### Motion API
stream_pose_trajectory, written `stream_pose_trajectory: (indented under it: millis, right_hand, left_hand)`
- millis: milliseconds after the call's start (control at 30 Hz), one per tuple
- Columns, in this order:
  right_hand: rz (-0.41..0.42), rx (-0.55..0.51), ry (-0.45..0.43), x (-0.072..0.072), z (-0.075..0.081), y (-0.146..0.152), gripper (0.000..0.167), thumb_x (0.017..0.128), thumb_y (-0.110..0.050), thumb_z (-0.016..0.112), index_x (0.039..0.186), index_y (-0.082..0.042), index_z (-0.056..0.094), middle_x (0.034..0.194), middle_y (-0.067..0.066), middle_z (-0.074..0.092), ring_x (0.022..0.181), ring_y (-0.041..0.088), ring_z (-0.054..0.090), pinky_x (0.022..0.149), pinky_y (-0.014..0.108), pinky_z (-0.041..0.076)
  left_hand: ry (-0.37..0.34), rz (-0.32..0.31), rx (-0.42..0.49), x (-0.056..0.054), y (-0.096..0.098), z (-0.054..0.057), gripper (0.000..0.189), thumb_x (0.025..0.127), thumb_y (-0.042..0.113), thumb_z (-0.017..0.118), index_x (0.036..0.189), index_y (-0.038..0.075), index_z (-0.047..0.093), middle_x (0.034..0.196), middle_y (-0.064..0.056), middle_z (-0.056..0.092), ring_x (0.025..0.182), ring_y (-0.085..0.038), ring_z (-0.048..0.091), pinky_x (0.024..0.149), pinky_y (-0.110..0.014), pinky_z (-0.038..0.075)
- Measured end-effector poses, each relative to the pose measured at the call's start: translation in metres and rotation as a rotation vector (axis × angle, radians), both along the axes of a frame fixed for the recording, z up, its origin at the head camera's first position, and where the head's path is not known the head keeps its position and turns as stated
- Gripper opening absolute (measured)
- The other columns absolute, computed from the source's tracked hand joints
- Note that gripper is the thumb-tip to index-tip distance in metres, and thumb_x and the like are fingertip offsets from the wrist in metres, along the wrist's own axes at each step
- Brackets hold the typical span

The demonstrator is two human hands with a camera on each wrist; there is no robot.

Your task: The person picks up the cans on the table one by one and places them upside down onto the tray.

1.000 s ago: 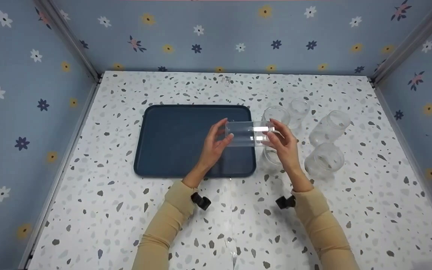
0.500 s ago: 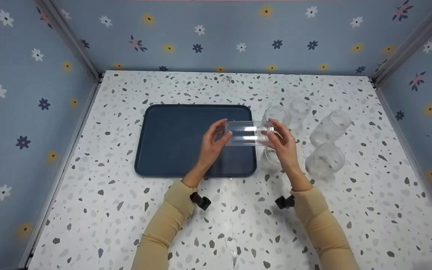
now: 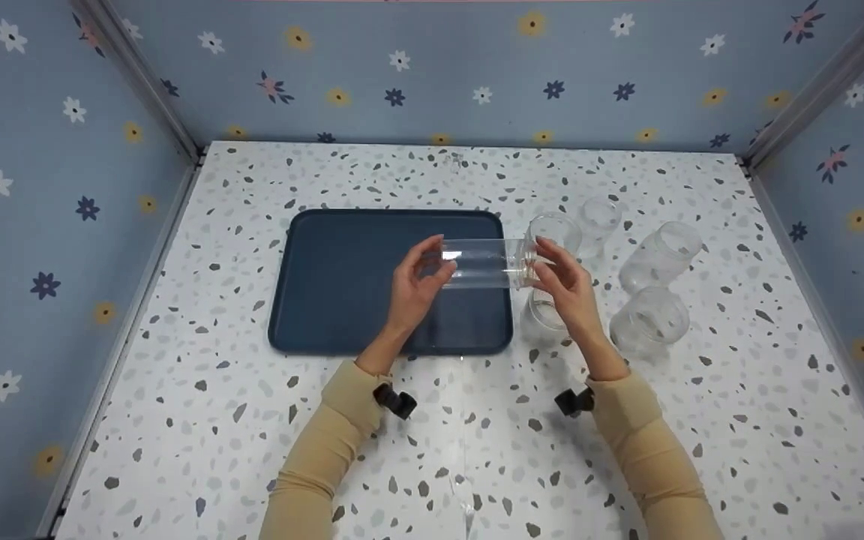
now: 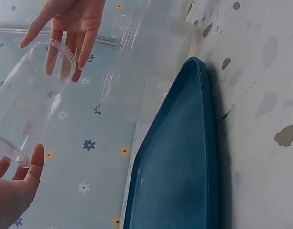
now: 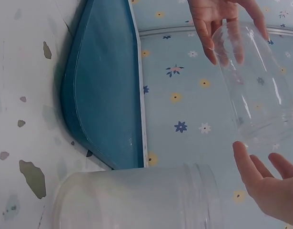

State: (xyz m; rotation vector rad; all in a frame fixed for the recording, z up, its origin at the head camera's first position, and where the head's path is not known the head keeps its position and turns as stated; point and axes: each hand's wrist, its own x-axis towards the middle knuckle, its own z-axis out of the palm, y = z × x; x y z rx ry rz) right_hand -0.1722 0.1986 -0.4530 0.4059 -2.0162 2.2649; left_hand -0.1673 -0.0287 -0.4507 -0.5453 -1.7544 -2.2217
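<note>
Currently, we hold one clear jar [image 3: 478, 264] on its side, raised above the 3 o'clock end of the dark blue tray [image 3: 349, 281], base toward 9 o'clock, threaded mouth toward 3 o'clock. Grip status: our left hand [image 3: 412, 291] is curled about the base; our right hand [image 3: 570, 291] has fingers and thumb about the mouth. We cannot tell the fingertip pressure.

Caution: we judge a drop onto the tray to be the main hazard; smooth walls and fingertip contact would cause it, above all if one hand relaxes first. Second hazard: collision. From the clear jar, a standing jar [image 3: 554, 225] is at 2 o'clock and a second jar [image 3: 546, 313] at 4 o'clock, both near our right hand; lowering or swinging that hand could tip either. Transparent walls hide edges, so we could misjudge clearance.
</note>
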Motion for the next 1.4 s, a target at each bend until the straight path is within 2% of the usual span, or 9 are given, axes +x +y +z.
stream_pose_trajectory:
  millis: [167, 333, 500, 567, 700, 800, 867, 1067, 1400]
  right_hand:
    - [-0.065, 0.143, 0.003, 0.008, 0.02, -0.002, 0.037, 0.088, -0.001, 0.052, 0.12, 0.014, 0.044, 0.114, 0.03, 0.049, 0.1, 0.032, 0.053, 0.077, 0.031, 0.048]
    - [-0.108, 0.294, 0.064, 0.009, 0.021, 0.002, 0.033, 0.083, 0.002, 0.058, 0.114, 0.012, 0.052, 0.11, 0.023, 0.055, 0.096, 0.031, 0.053, 0.075, 0.025, 0.046]
    - [-0.112, 0.45, 0.145, 0.005, 0.011, 0.011, 0.035, 0.08, -0.002, 0.064, 0.113, 0.007, 0.056, 0.11, 0.018, 0.056, 0.095, 0.026, 0.054, 0.076, 0.036, 0.047]
    - [-0.106, 0.517, 0.187, 0.003, 0.004, 0.016, 0.035, 0.079, -0.004, 0.066, 0.112, 0.005, 0.057, 0.11, 0.016, 0.057, 0.094, 0.027, 0.054, 0.075, 0.042, 0.046]
    - [-0.089, 0.678, 0.252, 0.002, -0.002, 0.022, 0.038, 0.077, -0.01, 0.069, 0.112, 0.0, 0.058, 0.11, 0.013, 0.056, 0.096, 0.029, 0.052, 0.074, 0.046, 0.044]
    - [-0.072, 0.771, 0.285, 0.001, -0.002, 0.024, 0.041, 0.076, -0.013, 0.071, 0.112, 0.0, 0.058, 0.11, 0.014, 0.055, 0.099, 0.029, 0.051, 0.077, 0.044, 0.043]
    - [-0.058, 0.816, 0.298, 0.001, -0.002, 0.026, 0.043, 0.075, -0.014, 0.071, 0.112, 0.002, 0.057, 0.11, 0.016, 0.054, 0.101, 0.03, 0.049, 0.081, 0.044, 0.04]
    - [0.009, 0.949, 0.25, 0.003, 0.003, 0.031, 0.051, 0.075, -0.018, 0.072, 0.117, 0.004, 0.053, 0.115, 0.021, 0.048, 0.107, 0.035, 0.044, 0.089, 0.046, 0.035]
    - [0.104, 1.183, 0.132, 0.003, 0.007, 0.037, 0.068, 0.073, -0.028, 0.073, 0.127, 0.001, 0.044, 0.121, 0.028, 0.04, 0.106, 0.044, 0.041, 0.086, 0.052, 0.036]
  left_hand:
    - [-0.01, 0.046, -0.024, -0.001, -0.008, 0.003, 0.041, 0.078, -0.013, 0.054, 0.117, -0.018, 0.043, 0.108, -0.026, 0.047, 0.095, -0.047, 0.045, 0.067, -0.025, 0.049]
    - [-0.042, 0.108, -0.075, -0.005, -0.017, 0.002, 0.042, 0.079, -0.009, 0.058, 0.118, -0.014, 0.046, 0.107, -0.024, 0.048, 0.096, -0.039, 0.049, 0.067, -0.027, 0.049]
    - [-0.119, 0.167, -0.151, -0.006, -0.027, 0.007, 0.043, 0.079, -0.001, 0.062, 0.119, -0.01, 0.048, 0.109, -0.026, 0.048, 0.097, -0.035, 0.05, 0.066, -0.025, 0.048]
    - [-0.144, 0.189, -0.173, -0.005, -0.031, 0.012, 0.043, 0.079, -0.001, 0.061, 0.119, -0.011, 0.048, 0.11, -0.029, 0.046, 0.098, -0.041, 0.048, 0.067, -0.023, 0.046]
    - [-0.194, 0.214, -0.206, -0.006, -0.038, 0.017, 0.043, 0.079, -0.001, 0.062, 0.119, -0.011, 0.048, 0.11, -0.029, 0.046, 0.098, -0.043, 0.048, 0.067, -0.02, 0.045]
    - [-0.214, 0.235, -0.248, -0.009, -0.043, 0.017, 0.045, 0.079, 0.002, 0.063, 0.119, -0.011, 0.048, 0.11, -0.028, 0.046, 0.098, -0.042, 0.048, 0.067, -0.022, 0.046]
    - [-0.224, 0.242, -0.272, -0.015, -0.047, 0.011, 0.046, 0.079, 0.004, 0.064, 0.12, -0.01, 0.048, 0.111, -0.028, 0.046, 0.098, -0.04, 0.049, 0.068, -0.026, 0.047]
    - [-0.228, 0.274, -0.334, -0.031, -0.062, -0.011, 0.049, 0.079, 0.014, 0.067, 0.121, -0.005, 0.049, 0.111, -0.023, 0.048, 0.098, -0.037, 0.049, 0.078, -0.043, 0.043]
    - [-0.187, 0.335, -0.464, -0.038, -0.077, -0.012, 0.051, 0.079, 0.019, 0.067, 0.121, -0.004, 0.05, 0.107, -0.018, 0.049, 0.093, -0.03, 0.047, 0.084, -0.043, 0.037]
